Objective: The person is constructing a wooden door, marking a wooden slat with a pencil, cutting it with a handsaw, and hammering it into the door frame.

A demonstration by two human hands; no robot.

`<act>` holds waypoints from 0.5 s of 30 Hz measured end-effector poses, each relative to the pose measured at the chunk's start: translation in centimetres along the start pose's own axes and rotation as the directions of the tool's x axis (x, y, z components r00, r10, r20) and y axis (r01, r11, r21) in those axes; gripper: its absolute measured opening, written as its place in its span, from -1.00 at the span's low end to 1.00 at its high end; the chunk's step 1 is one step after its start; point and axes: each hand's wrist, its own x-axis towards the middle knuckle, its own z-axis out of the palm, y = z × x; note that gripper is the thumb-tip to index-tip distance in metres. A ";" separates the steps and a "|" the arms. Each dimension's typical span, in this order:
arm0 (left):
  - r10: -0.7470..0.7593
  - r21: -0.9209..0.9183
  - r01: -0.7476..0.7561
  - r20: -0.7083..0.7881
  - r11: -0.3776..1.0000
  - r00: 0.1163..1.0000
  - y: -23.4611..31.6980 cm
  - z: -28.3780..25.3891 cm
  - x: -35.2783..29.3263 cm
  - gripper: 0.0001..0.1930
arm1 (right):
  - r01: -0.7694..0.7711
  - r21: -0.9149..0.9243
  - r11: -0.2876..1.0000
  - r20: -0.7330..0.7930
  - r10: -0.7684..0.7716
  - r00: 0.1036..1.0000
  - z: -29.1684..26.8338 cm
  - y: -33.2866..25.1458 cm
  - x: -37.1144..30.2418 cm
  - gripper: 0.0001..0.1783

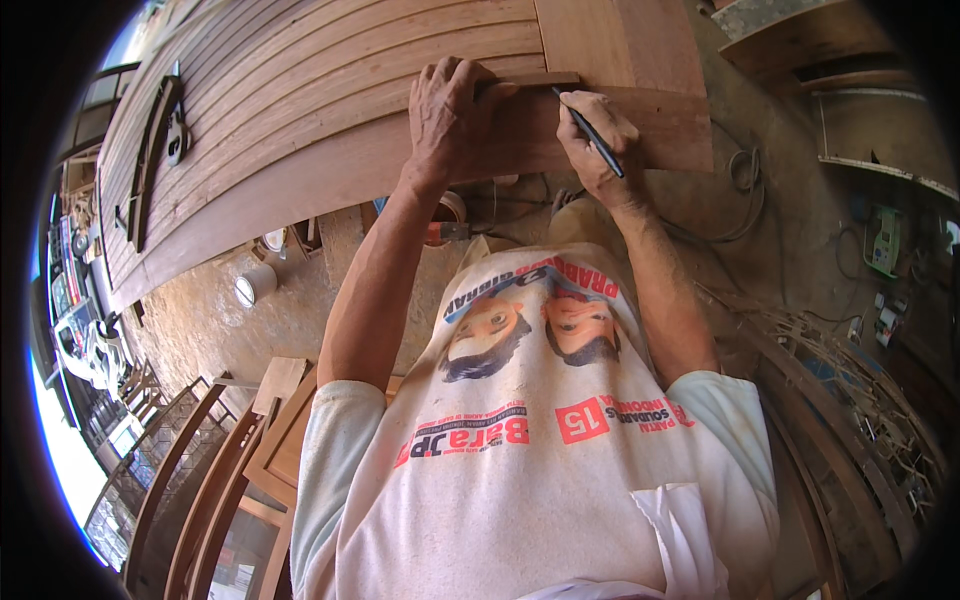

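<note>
A large wooden door-like panel [350, 80] of slatted boards with a plain border lies in front of me. Near its close edge, my left hand [447, 115] grips the left part of a short thin wooden strip [540, 78] and holds it on the panel. The strip's left end is hidden by my fingers. My right hand [603, 150] is closed around a black pen [597, 140], tilted, with its tip at the border beside the strip's right end.
A dark bar clamp [152, 165] rests on the panel's left part. Below the panel's edge stand a white bucket [256, 285] and a red tool [447, 232]. Cable [745, 205] loops on the floor at right, near a green tool [882, 242]. Wooden frames [205, 450] stand lower left.
</note>
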 end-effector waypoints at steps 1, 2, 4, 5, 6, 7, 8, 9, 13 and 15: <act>-0.004 -0.002 0.004 0.004 1.000 1.000 0.0 0.0 0.0 -0.70 | 0.002 -0.002 1.000 0.000 -0.002 1.000 0.0 0.0 0.0 -0.81; -0.009 -0.004 0.009 0.007 1.000 1.000 0.0 0.0 0.0 -0.70 | -0.004 -0.002 1.000 -0.001 0.004 1.000 0.0 0.0 0.0 -0.81; -0.007 0.001 0.007 0.013 1.000 1.000 -0.1 0.1 -0.1 -0.71 | -0.015 -0.003 1.000 -0.001 0.015 1.000 -0.1 -0.3 0.0 -0.82; -0.004 0.006 0.004 0.011 1.000 1.000 -0.1 0.1 0.1 -0.71 | -0.022 -0.007 1.000 0.003 0.022 1.000 -0.2 -0.3 0.2 -0.82; -0.013 -0.009 0.013 0.029 1.000 1.000 -0.1 0.0 0.1 -0.70 | -0.029 -0.010 1.000 0.007 0.029 1.000 -0.2 -0.3 0.1 -0.82; -0.020 -0.023 0.022 0.047 0.999 0.999 0.1 -0.1 0.1 -0.69 | -0.036 -0.014 0.999 0.010 0.036 0.999 -0.3 -0.3 0.1 -0.82; -0.026 -0.037 0.028 0.068 0.999 0.997 0.1 -0.1 0.0 -0.68 | -0.035 -0.005 0.999 0.014 0.035 0.999 -0.4 -0.3 0.1 -0.82; -0.035 -0.035 0.038 0.072 0.999 0.997 0.2 -0.1 0.0 -0.68 | -0.033 0.004 0.999 0.017 0.033 0.999 -0.4 -0.2 0.1 -0.82; -0.033 -0.035 0.035 0.055 0.999 0.998 0.3 -0.2 0.1 -0.71 | -0.089 0.119 0.989 -0.057 0.096 0.994 -0.5 -0.4 -0.4 -0.83; -0.038 -0.032 0.040 0.058 0.999 0.998 0.3 -0.3 0.1 -0.71 | -0.100 0.115 0.988 -0.095 0.111 0.989 -0.6 0.0 -0.5 -0.83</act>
